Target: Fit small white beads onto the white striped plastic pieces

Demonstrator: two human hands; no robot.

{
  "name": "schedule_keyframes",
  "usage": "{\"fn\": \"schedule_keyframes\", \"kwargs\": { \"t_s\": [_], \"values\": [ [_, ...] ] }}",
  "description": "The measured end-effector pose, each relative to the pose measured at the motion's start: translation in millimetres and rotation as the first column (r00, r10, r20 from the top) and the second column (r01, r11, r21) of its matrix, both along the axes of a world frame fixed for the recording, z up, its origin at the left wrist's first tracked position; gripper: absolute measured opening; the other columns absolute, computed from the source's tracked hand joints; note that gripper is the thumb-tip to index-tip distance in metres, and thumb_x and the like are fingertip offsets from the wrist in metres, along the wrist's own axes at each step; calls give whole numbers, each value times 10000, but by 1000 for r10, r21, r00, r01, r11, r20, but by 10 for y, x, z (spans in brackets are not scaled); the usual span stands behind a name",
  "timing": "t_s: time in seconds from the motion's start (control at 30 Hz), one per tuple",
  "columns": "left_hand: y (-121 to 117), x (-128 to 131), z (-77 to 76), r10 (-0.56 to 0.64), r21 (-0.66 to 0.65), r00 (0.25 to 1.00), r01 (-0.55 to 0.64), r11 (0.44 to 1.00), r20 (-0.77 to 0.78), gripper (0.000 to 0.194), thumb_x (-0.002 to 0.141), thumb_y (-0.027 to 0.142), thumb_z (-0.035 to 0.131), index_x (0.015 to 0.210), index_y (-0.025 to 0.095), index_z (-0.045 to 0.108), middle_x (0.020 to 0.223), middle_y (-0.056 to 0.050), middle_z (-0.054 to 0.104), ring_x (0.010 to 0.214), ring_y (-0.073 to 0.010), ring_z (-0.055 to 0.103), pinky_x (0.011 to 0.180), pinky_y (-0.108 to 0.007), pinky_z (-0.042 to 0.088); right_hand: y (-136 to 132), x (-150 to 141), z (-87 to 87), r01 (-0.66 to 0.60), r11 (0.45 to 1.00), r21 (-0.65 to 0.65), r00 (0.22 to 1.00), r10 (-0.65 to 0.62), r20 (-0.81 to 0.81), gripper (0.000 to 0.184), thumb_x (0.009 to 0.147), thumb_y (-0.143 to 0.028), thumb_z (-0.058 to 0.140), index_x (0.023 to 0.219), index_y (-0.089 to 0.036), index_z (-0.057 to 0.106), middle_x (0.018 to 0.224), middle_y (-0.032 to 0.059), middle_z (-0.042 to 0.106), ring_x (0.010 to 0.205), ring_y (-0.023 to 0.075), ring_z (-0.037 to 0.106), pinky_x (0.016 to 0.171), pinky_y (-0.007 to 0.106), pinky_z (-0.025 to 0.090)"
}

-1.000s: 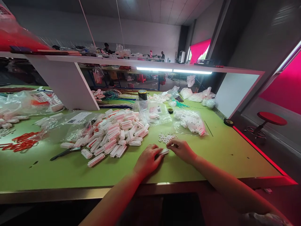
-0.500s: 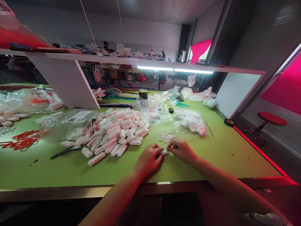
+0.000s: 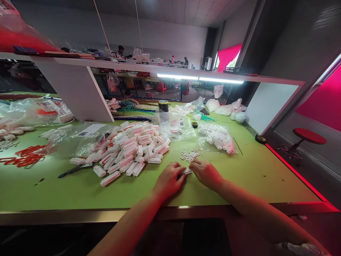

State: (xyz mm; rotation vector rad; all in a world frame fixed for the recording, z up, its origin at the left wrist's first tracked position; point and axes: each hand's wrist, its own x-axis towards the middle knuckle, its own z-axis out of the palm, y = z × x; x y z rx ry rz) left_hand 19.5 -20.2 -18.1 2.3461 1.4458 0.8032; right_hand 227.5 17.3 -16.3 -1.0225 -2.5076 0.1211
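My left hand (image 3: 169,179) is closed around a white plastic connector housing (image 3: 187,171) and keeps it low over the bench near the front edge. From the other side, my right hand (image 3: 207,174) has its fingertips pinched together at the housing's right end. Whatever is between those fingertips is too small or hidden to make out. Just beyond both hands lies a little heap of tiny white plugs (image 3: 190,155). A large pile of white connector housings (image 3: 133,145) spreads to the left of my left hand.
Plastic bags of white parts (image 3: 215,137) lie behind my right hand. At left are a dark-handled tool (image 3: 70,172) and red-orange strips (image 3: 25,158). Tape rolls (image 3: 260,139) sit on the green bench (image 3: 87,193). A white shelf (image 3: 144,68) spans above, with wire bundles beneath.
My right hand's fingers have drawn in closer over the right end of the housing. My left hand keeps its hold. The camera view has shifted slightly.
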Motion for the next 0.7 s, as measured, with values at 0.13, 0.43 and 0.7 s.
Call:
{"fn": "schedule_keyframes", "kwargs": {
  "t_s": [0.13, 0.43, 0.7],
  "values": [
    [1, -3, -12, -1, -9, 1000, 1, 1000, 7, 191, 929, 272, 607, 1025, 210, 761, 979, -73, 671, 938, -230, 625, 855, -352, 500, -75, 0, 58, -37, 999, 20, 997, 35, 72, 222, 961, -102, 512, 932, -187, 715, 964, 92, 716, 812, 181, 663, 743, 261, 495],
    [-5, -22, -46, -40, 56, 997, 44, 997, -73, 378, 992, 299, 524, 1342, 284, 665, 995, -76, 658, 934, -227, 609, 868, -357, 506, 274, 255, 53, 89, 992, -94, 911, -120, -395, 171, 965, -250, 576, 966, -222, 745, 950, 76, 759, 860, 216, 700, 807, 331, 536],
    [-42, 23, -22, -37, 108, 976, 61, 992, -214, 381, 1015, 260, 456, 1337, 258, 661, 984, -94, 646, 906, -245, 582, 836, -383, 512, 581, 536, -50, 306, 942, -136, 897, -333, -290, 115, 900, -169, 592, 849, -187, 694, 862, 56, 714, 789, 196, 651, 747, 300, 492]
  ]
}}
